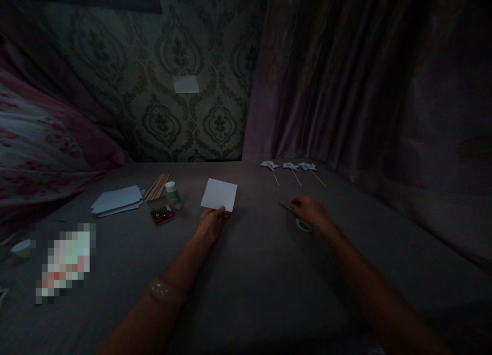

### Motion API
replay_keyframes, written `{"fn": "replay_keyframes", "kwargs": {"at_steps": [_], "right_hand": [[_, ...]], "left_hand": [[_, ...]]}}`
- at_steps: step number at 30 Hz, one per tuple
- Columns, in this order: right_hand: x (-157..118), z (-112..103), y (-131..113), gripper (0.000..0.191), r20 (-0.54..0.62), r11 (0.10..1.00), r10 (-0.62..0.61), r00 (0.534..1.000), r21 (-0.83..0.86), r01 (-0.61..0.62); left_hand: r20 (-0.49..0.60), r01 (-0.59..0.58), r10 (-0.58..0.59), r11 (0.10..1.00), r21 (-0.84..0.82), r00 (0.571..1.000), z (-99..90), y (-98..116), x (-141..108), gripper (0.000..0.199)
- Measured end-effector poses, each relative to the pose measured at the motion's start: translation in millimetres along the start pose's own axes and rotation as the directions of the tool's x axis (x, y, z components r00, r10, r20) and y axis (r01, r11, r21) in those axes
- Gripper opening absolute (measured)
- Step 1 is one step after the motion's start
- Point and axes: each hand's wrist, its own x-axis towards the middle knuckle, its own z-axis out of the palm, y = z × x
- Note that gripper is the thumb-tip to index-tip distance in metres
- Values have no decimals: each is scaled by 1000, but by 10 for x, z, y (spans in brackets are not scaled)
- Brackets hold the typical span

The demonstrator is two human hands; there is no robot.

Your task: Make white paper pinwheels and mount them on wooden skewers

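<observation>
A square sheet of white paper (219,194) is pinched at its near edge by my left hand (211,224), thumb on top. To the right, my right hand (309,211) has its fingers closed around the middle of a pair of scissors (303,225). The dark blades point to the left, and the pale green handle shows below the hand. Part of the scissors is hidden by the fingers.
Left on the table (246,283) are stacked papers (118,200), wooden sticks (157,186), a white-capped green bottle (173,195) and an open red box (162,213) with small metal pieces. Three paper pinwheels (292,167) on sticks lie at the back right. A white bowl (21,249) stands far left.
</observation>
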Motion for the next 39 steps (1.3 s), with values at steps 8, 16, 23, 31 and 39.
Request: {"fn": "replay_keyframes", "kwargs": {"at_steps": [8,16,23,31,39], "right_hand": [[-303,-45,389,19,197,998,21,980,-67,-7],[-111,-31,409,27,349,992,82,933,-117,-44],[60,-178,125,28,554,968,46,831,181,-174],[242,7,-869,31,183,502,-73,980,856,-122],[43,577,-1399,36,-25,662,-47,999,748,51]], "left_hand": [[34,26,-24,998,-64,999,7,-1,-38,24],[74,-23,29,997,-79,997,-24,22,-79,24],[106,-50,55,997,-55,993,-36,23,-62,22],[85,-111,115,993,-41,990,-51,74,-5,26],[66,-160,164,985,-65,984,-54,174,-2,29]]}}
